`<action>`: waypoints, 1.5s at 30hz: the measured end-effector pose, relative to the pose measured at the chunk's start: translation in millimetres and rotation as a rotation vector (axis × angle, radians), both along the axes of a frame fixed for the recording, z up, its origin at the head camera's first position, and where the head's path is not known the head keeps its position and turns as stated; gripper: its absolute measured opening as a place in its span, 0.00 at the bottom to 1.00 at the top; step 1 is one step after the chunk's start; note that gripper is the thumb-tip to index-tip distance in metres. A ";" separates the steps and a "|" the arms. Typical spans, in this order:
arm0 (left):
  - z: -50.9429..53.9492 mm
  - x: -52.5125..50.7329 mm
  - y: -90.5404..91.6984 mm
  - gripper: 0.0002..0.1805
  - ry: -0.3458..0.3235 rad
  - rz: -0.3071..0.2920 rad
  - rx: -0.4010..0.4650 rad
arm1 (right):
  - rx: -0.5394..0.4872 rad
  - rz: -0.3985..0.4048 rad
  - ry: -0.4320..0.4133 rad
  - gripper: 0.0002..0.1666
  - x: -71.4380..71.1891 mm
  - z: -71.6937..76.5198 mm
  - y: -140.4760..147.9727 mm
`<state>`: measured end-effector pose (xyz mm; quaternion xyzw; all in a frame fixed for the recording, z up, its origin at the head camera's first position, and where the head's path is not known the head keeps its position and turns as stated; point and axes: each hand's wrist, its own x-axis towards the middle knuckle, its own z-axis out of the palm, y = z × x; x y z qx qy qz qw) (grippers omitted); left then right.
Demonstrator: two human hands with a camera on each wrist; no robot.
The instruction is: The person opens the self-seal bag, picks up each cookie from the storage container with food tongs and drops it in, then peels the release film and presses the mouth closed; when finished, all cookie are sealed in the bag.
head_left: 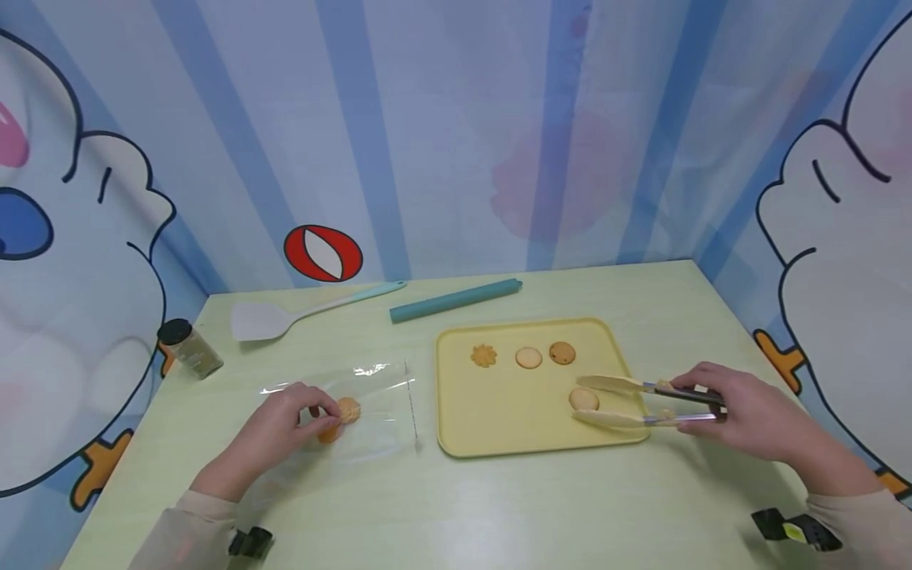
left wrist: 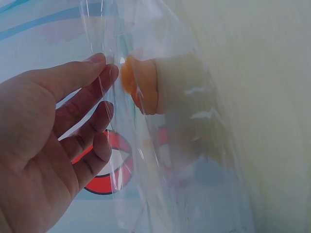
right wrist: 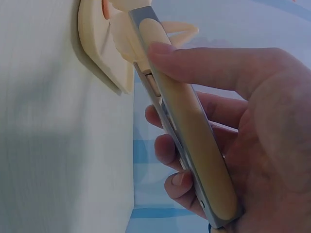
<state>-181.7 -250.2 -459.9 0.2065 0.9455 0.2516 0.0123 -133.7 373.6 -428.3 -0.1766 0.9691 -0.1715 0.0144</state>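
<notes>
While left fingers (left wrist: 90, 92) pinch a clear bag (head_left: 385, 419), right fingers (right wrist: 165, 148) curl round crosswise, left-pointing tongs (right wrist: 182, 116).

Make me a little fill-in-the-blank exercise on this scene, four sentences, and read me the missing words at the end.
1. The right hand holds a pair of ____.
2. The left hand pinches the clear plastic bag between index finger and ____.
3. The small jar on the left has a ____ lid.
4. In the head view, cookies within the yellow tray's outline number ____.

Missing words: tongs; thumb; black; four.
</notes>
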 end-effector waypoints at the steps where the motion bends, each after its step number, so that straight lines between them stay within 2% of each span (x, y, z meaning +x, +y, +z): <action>1: 0.2 0.2 0.1 0.07 -0.003 -0.004 0.001 | 0.001 0.003 -0.003 0.30 -0.5 0.5 0.7; 10: -3.2 -0.5 -0.6 0.07 -0.014 0.006 -0.013 | -0.041 0.029 0.013 0.27 -4.4 -1.9 1.0; 21: -1.1 -0.2 -1.2 0.07 -0.014 0.017 -0.014 | -0.175 0.074 0.063 0.25 -12.2 -11.4 -19.3; 28: -0.6 -0.2 -0.8 0.07 -0.019 0.017 -0.016 | -0.175 0.099 0.075 0.24 -23.4 -9.1 -42.7; 32: 0.4 -0.1 0.3 0.07 -0.010 0.016 -0.014 | -0.199 0.138 0.066 0.24 -30.5 -7.0 -59.4; 45: 1.6 -0.2 -0.7 0.05 -0.044 0.034 -0.020 | -0.244 0.277 0.093 0.23 -56.9 -3.5 -125.1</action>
